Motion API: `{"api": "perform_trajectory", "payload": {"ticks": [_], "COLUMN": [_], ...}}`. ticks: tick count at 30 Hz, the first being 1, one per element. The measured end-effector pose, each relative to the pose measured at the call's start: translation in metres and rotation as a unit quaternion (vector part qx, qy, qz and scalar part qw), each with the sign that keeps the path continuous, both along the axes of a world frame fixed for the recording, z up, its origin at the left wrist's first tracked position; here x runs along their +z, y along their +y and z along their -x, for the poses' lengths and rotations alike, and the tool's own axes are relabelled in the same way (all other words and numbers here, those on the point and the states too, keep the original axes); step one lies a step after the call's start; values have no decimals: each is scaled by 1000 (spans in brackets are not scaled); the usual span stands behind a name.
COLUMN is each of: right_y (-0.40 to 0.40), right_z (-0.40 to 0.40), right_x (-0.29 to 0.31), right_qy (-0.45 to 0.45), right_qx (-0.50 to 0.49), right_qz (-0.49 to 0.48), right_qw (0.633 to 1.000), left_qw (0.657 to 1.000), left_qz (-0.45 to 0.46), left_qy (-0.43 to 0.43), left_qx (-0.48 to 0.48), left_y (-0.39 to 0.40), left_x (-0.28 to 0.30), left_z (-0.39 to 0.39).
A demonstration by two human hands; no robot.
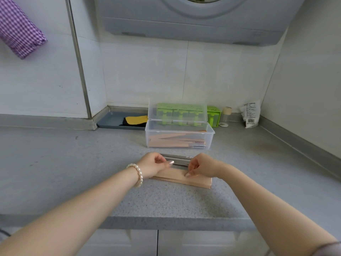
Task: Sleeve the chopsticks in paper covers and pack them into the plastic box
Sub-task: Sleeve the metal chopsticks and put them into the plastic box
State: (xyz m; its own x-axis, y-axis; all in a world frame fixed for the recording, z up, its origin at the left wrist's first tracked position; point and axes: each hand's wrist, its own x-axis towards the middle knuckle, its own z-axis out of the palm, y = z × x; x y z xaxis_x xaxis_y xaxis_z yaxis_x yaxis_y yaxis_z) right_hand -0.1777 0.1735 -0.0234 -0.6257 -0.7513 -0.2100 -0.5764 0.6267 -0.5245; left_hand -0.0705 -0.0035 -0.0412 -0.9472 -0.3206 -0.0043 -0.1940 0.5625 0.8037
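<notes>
Where the counter [73, 163] edge runs nearest, two bare forearms reaching in over it, a pearl bracelet [138, 174] on the left wrist. Just past that, a flat stack of paper covers [195, 181] lying on the counter. Right hand [202, 166] curled above the stack — fingertips pinching at the top cover near its middle. Left hand [152, 163] curled too, thumb and fingers closed over the near ends of loose metal chopsticks [180, 159], lying side by side just behind the covers; whether lifted or only touched, cannot tell. Farther back, a clear plastic box [180, 135] with its lid standing open — inside, several sleeved pairs lying flat, metal ends poking out toward the right. Behind the box, a green holder [214, 115], a small jar [226, 115] and a white packet [250, 114] along the wall; to the left, a grey tray [110, 121].
</notes>
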Motion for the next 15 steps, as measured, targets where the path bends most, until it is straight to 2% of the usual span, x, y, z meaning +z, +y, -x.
{"api": "perform_trajectory", "payload": {"ticks": [3,5,8,10,12,15], "right_y": [6,11,12,7,2,3], "right_z": [4,4,1,-7,-18,-23], "right_x": [7,11,8,5,3,4], "right_qy": [-28,-106,-282,-324,-336,-329], "right_qx": [-35,-70,-73,-56,-30,-9], "right_qz": [53,132,257,271,249,221], "right_qw": [998,983,922,905,908,918], "left_qw": [989,972,967,955,924,843], "left_qz": [-92,-144,-197,-253,-344,-513], "left_qy": [88,143,146,151,165,156], "left_qx": [78,119,69,40,43,29], "left_y": [4,6,19,33,44,50], "left_x": [11,17,21,20,23,28], "left_z": [-6,-7,-9,-6,-3,-1]}}
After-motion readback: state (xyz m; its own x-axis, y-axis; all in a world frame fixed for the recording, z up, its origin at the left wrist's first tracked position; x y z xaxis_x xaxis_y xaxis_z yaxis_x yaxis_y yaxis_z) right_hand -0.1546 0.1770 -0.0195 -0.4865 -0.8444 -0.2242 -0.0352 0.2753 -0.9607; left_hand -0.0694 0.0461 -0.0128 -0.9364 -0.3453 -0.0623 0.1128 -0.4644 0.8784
